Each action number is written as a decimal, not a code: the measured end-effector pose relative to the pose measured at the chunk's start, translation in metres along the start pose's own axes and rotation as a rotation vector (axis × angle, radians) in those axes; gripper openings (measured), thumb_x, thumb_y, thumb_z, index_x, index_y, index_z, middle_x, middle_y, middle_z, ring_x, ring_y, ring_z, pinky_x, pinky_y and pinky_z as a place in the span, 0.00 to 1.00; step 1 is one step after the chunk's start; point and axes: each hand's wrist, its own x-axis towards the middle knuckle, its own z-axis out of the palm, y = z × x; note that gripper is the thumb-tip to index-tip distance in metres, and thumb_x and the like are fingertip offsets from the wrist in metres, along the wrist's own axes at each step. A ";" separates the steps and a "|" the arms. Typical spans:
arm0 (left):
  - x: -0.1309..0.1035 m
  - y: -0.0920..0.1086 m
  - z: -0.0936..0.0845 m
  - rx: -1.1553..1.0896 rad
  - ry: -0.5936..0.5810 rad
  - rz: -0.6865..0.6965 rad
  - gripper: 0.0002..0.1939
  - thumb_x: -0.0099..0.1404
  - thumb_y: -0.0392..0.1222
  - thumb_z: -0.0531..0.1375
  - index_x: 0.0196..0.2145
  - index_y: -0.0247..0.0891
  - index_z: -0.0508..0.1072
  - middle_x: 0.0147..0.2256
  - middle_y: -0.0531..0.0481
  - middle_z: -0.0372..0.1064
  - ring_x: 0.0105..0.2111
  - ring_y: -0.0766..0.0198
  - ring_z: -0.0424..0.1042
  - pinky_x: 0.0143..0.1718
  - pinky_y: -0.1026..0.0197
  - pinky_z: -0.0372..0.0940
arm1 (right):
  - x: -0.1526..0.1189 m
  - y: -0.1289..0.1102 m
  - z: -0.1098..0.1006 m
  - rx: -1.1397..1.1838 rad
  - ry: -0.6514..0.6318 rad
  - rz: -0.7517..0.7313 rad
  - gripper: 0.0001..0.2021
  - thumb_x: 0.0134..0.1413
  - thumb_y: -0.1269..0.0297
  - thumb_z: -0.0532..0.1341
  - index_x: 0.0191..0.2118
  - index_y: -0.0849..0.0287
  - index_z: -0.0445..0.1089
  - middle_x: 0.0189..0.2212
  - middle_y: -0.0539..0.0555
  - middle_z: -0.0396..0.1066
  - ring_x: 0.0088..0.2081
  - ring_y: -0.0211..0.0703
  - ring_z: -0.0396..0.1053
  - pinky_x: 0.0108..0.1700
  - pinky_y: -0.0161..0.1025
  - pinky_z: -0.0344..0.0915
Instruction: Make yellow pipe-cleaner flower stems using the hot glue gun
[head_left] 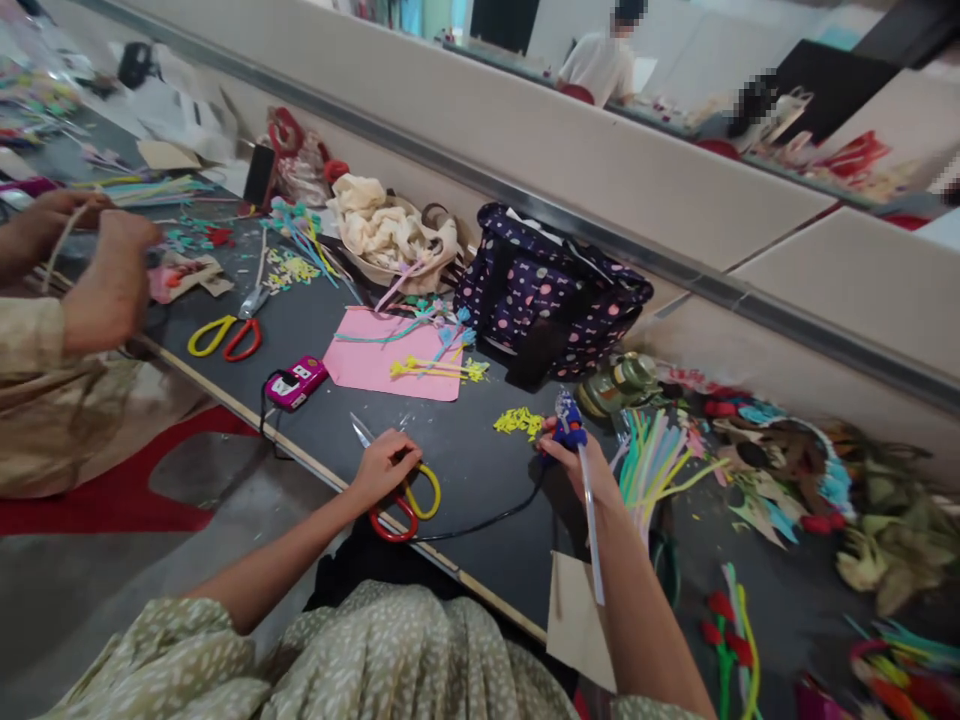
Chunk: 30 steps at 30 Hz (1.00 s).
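red-and-yellow handled scissors [401,492] lie on the dark table [480,480] under the left hand [384,463], fingers curled on the handles, blades pointing up-left; right hand [574,455] grips a blue glue gun [568,418], well apart to the right.

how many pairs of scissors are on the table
2. One pair under the left hand at the table edge; another farther left, near a co-worker's arm. Clutter may hide more.

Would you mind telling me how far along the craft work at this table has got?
Done: finished paper stems lie on the pink sheet, and yellow cut-outs sit nearby. In hand: the left hand rests on the scissors, while the right hand holds a blue glue gun. Left: a bundle of loose pipe cleaners looks unused.
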 end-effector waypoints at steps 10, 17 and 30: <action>0.020 -0.010 0.006 -0.073 0.098 -0.087 0.11 0.63 0.46 0.57 0.28 0.38 0.73 0.27 0.51 0.67 0.30 0.63 0.65 0.34 0.61 0.59 | -0.013 -0.009 -0.007 -0.145 0.114 0.005 0.24 0.37 0.59 0.73 0.43 0.57 0.69 0.39 0.52 0.70 0.35 0.41 0.70 0.42 0.42 0.68; 0.027 -0.012 0.007 -0.127 0.096 -0.086 0.10 0.61 0.46 0.58 0.27 0.38 0.73 0.27 0.50 0.67 0.29 0.63 0.65 0.33 0.62 0.60 | -0.023 -0.009 -0.011 -0.356 0.205 -0.059 0.24 0.37 0.54 0.71 0.41 0.58 0.67 0.37 0.53 0.71 0.35 0.43 0.70 0.41 0.43 0.68; 0.035 -0.003 0.007 -0.444 0.230 -0.264 0.10 0.56 0.46 0.63 0.27 0.36 0.75 0.22 0.53 0.66 0.23 0.69 0.63 0.27 0.66 0.58 | -0.027 -0.010 0.015 -0.808 0.220 -0.080 0.15 0.45 0.55 0.62 0.37 0.57 0.64 0.31 0.52 0.71 0.33 0.45 0.70 0.37 0.40 0.64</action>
